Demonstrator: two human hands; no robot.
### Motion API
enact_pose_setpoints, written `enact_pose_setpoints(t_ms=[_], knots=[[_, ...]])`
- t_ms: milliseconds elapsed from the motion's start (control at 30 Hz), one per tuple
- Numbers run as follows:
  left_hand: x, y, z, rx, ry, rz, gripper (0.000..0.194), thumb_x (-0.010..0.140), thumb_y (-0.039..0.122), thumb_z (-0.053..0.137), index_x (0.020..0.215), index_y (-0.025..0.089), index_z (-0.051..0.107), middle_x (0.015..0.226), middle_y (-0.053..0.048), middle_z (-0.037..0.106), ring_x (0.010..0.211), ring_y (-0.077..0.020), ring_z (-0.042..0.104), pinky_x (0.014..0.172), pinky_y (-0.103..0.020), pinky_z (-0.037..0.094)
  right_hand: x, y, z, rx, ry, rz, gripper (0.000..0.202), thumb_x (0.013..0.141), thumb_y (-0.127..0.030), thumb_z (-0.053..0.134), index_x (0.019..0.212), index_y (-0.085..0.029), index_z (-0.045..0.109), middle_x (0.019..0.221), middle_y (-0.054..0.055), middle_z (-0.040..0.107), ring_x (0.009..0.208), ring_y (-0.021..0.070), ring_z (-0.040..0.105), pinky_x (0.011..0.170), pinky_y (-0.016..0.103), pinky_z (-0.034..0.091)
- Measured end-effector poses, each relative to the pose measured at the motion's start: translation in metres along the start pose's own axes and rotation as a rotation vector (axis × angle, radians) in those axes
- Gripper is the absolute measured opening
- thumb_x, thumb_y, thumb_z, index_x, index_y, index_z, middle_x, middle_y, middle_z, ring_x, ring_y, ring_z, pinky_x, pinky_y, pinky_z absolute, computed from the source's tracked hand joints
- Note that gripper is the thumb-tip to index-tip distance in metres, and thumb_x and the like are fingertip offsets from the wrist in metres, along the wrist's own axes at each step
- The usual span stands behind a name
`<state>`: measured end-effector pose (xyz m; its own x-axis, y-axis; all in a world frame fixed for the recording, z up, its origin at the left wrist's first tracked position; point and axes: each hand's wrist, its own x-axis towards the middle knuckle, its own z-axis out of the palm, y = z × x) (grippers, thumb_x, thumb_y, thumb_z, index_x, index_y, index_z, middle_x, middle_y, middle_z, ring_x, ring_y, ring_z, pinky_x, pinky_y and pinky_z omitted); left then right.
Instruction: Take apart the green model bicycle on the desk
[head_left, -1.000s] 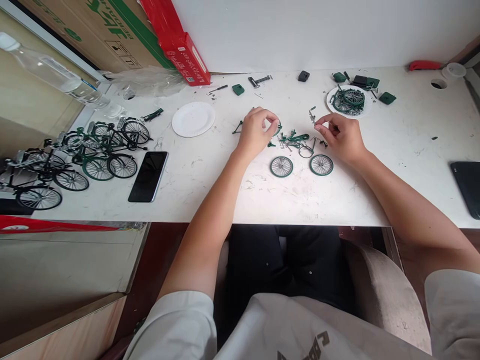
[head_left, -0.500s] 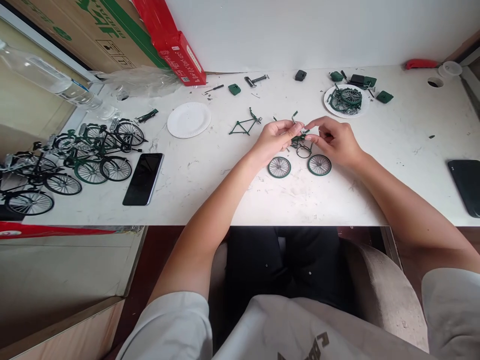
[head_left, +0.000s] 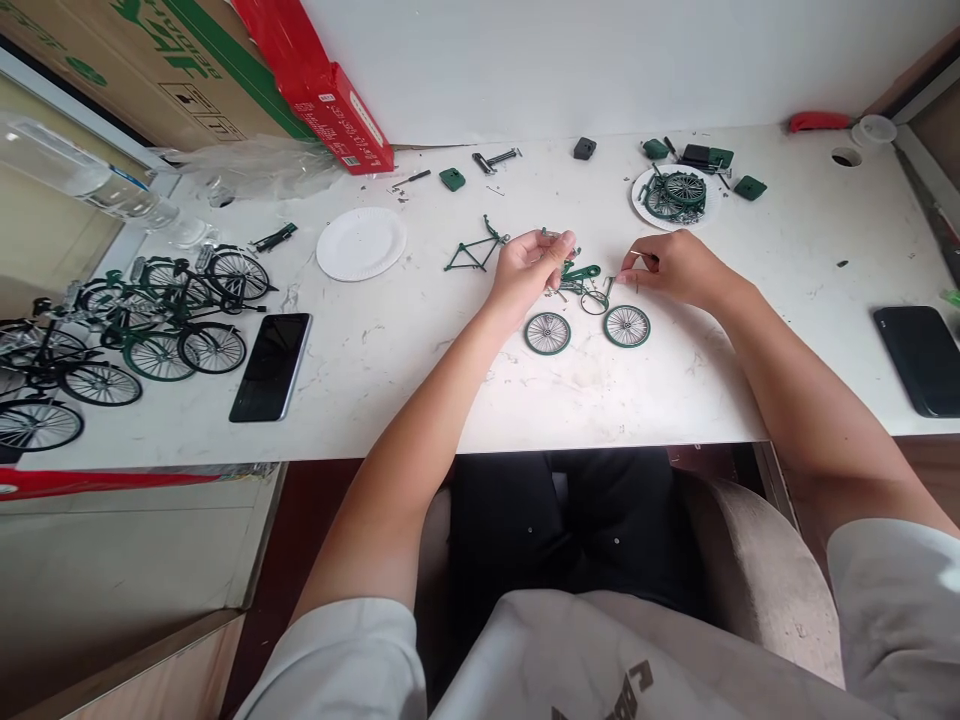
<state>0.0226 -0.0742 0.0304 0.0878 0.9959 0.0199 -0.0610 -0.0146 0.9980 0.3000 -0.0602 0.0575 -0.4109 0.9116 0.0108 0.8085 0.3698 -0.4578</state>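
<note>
My left hand is closed in a pinch on a small model bicycle part, thin and partly green; the fingers hide most of it. To its right, my right hand has thumb and fingers pressed together low over the table; what they hold, if anything, is too small to make out. Between the hands lie small green bicycle parts and a thin ring-shaped piece. Nearer me are two spoked wheels with green rims, a left wheel and a right wheel. A green bicycle frame lies left of my left hand.
Assembled model bicycles stand at the left beside a phone. A white paper plate lies behind; another plate holds green wheels and parts. A screwdriver, red box and black phone are around.
My hands, close together before, are now apart: the right has moved off and down toward the table, while the left keeps its part. The whole view has shifted slightly.
</note>
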Motion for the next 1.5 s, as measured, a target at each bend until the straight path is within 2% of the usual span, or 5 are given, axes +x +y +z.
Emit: enact_pose_setpoints(t_ms=[233, 500, 633, 1033, 1500], knots=[[0.0, 0.001, -0.005, -0.006, 0.038, 0.054, 0.054, 0.101, 0.059, 0.098, 0.088, 0.021, 0.062, 0.116, -0.006, 0.09, 0.051, -0.0035, 0.056, 0.052, -0.025, 0.048, 0.001, 0.005, -0.002, -0.05, 0.061, 0.067, 0.029, 0.109, -0.054, 0.076, 0.11, -0.026, 0.084, 0.081, 0.007, 0.065, 0.069, 0.0249, 0.054, 0.074, 0.042, 0.04], [0.003, -0.002, -0.006, 0.025, 0.065, 0.053, 0.049, 0.099, 0.058, 0.101, 0.093, 0.021, 0.068, 0.105, -0.004, 0.088, 0.054, -0.0051, 0.061, 0.053, -0.023, 0.047, -0.004, 0.002, -0.008, 0.047, 0.009, -0.034, 0.039, 0.101, -0.064, 0.08, 0.105, -0.026, 0.089, 0.068, 0.001, 0.051, 0.067, 0.022, 0.042, 0.073, 0.042, 0.038], [0.005, -0.009, -0.005, 0.041, 0.063, 0.091, 0.047, 0.098, 0.053, 0.103, 0.09, 0.022, 0.069, 0.096, -0.003, 0.085, 0.054, -0.007, 0.062, 0.055, -0.025, 0.05, -0.005, -0.001, -0.006, 0.01, -0.038, -0.026, 0.042, 0.1, -0.067, 0.08, 0.106, -0.027, 0.092, 0.067, 0.002, 0.057, 0.065, 0.0224, 0.046, 0.072, 0.042, 0.037], [0.004, -0.015, -0.001, 0.07, 0.075, 0.14, 0.036, 0.095, 0.041, 0.106, 0.095, 0.022, 0.075, 0.1, -0.002, 0.085, 0.062, -0.0103, 0.075, 0.062, -0.024, 0.056, -0.009, 0.004, 0.017, -0.274, 0.06, 0.013, 0.039, 0.111, -0.055, 0.069, 0.098, -0.025, 0.09, 0.081, 0.02, 0.073, 0.086, 0.041, 0.066, 0.083, 0.05, 0.04], [0.013, -0.038, -0.002, 0.063, -0.015, 0.246, 0.031, 0.101, 0.04, 0.101, 0.1, 0.02, 0.076, 0.118, -0.007, 0.087, 0.076, -0.0149, 0.084, 0.068, -0.024, 0.06, -0.017, -0.053, 0.021, -0.577, -0.067, 0.208, 0.049, 0.118, -0.028, 0.038, 0.132, -0.009, 0.082, 0.101, 0.03, 0.082, 0.095, 0.0449, 0.077, 0.083, 0.047, 0.044]])
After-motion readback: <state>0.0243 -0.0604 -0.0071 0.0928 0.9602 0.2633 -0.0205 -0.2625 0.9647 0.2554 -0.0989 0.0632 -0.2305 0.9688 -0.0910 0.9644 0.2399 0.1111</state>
